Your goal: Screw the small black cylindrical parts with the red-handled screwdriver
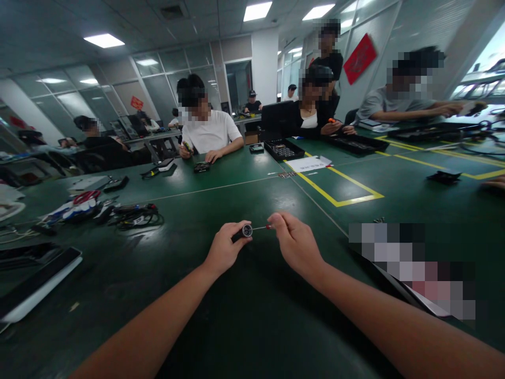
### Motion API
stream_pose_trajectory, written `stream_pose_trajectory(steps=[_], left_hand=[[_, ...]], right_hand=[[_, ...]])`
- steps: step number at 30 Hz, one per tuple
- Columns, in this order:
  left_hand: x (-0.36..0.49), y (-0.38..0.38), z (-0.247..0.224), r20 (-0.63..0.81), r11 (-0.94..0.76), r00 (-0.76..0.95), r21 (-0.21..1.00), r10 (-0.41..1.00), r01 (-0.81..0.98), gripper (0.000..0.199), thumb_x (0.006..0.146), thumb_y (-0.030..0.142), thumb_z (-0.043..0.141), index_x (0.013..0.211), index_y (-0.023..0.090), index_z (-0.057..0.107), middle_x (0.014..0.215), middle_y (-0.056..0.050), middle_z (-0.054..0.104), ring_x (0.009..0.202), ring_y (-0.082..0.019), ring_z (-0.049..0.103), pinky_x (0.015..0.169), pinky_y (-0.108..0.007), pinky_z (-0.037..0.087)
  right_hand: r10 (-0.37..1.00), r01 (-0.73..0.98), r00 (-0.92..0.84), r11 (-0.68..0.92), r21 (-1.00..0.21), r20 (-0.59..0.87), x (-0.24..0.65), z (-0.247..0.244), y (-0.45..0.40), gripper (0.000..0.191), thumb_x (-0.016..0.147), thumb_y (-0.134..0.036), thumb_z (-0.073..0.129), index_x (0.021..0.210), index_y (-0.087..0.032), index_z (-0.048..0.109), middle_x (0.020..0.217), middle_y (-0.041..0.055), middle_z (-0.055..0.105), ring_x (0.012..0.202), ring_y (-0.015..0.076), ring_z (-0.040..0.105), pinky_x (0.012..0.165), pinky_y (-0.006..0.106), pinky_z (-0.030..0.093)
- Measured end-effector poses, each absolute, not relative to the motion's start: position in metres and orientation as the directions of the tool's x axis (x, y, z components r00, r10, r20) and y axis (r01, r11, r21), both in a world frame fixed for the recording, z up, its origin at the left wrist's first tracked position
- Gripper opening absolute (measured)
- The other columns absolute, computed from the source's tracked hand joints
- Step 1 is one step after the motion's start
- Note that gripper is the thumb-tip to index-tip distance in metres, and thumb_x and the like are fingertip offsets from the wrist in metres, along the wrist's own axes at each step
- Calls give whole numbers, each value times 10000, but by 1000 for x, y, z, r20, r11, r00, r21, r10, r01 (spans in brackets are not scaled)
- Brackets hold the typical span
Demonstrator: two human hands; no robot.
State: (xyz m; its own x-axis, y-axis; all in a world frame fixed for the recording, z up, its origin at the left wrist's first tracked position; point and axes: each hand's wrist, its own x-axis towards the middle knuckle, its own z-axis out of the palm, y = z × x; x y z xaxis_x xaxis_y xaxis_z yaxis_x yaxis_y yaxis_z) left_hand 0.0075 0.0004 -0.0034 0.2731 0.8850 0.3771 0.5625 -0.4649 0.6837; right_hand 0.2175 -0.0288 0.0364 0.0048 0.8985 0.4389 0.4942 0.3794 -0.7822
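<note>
My left hand [225, 247] grips a short black screwdriver handle [241, 232] with a silver end facing right. My right hand [294, 242] pinches a thin metal bit [261, 228] with a red collar at my fingertips. The bit's tip meets the silver end of the handle. Both hands hover just above the dark green table [252, 295], near its middle in front of me.
A tangle of black cables and tools [134, 215] lies to the left. A flat device [35, 284] sits at the near left edge. Yellow floor-tape lines [339, 200] mark the table. Black parts trays [284, 149] and several seated people are across the table.
</note>
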Motion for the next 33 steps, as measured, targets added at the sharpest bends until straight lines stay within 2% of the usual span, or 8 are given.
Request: stream_pose_trajectory(steps=[2, 8, 13, 19, 22, 26, 33], left_hand=[[7, 1, -4, 381, -471, 279, 674, 881, 569, 380, 893, 215, 701, 1260, 305, 665, 1220, -33, 675, 1163, -245, 593, 1065, -443, 456], [6, 2, -4, 378, -449, 247, 684, 892, 575, 381, 894, 214, 697, 1265, 292, 662, 1204, -38, 679, 1147, -246, 603, 1055, -443, 464], [7, 2, -3, 383, -440, 225, 696, 896, 567, 379, 883, 199, 704, 1253, 276, 668, 1203, -43, 682, 1150, -249, 604, 1066, -448, 455], [8, 0, -2, 390, -458, 247, 680, 887, 572, 388, 874, 192, 708, 1247, 296, 672, 1210, -38, 682, 1161, -252, 600, 1076, -455, 453], [7, 1, -2, 392, -468, 261, 674, 882, 572, 387, 876, 186, 709, 1245, 299, 673, 1213, -33, 682, 1162, -249, 601, 1072, -448, 455], [6, 3, -4, 400, -462, 240, 679, 885, 571, 390, 881, 187, 711, 1251, 301, 669, 1210, -32, 681, 1154, -246, 607, 1065, -436, 457], [6, 2, -5, 399, -459, 239, 664, 885, 590, 389, 888, 190, 713, 1258, 301, 665, 1216, -30, 679, 1174, -248, 590, 1073, -449, 444]], right_hand=[[889, 502, 8, 392, -771, 457, 217, 37, -29, 367, 1031, -445, 401, 930, -239, 688, 789, 20, 722, 710, 204, 676, 637, 314, 431], [900, 507, -11, 381, -773, 437, 217, 33, -29, 317, 1016, -339, 391, 1129, -213, 659, 818, 33, 712, 683, 195, 649, 618, 314, 432], [914, 452, -10, 367, -813, 406, 218, 30, -28, 286, 989, -284, 413, 1093, -223, 672, 789, 14, 687, 690, 188, 633, 629, 305, 436], [892, 517, -1, 387, -763, 452, 216, 36, -28, 420, 1035, -434, 370, 922, -234, 721, 769, 26, 716, 725, 210, 678, 668, 323, 454], [889, 549, -4, 385, -742, 458, 216, 37, -29, 335, 1020, -391, 409, 1037, -240, 707, 800, 28, 735, 707, 212, 679, 648, 324, 451], [908, 523, -16, 365, -771, 419, 214, 35, -31, 299, 1006, -339, 413, 1172, -224, 633, 805, 32, 731, 597, 191, 624, 569, 316, 415], [912, 477, -54, 382, -792, 407, 215, 35, -32, 211, 975, -281, 441, 1070, -223, 620, 778, 5, 675, 667, 186, 626, 617, 307, 425]])
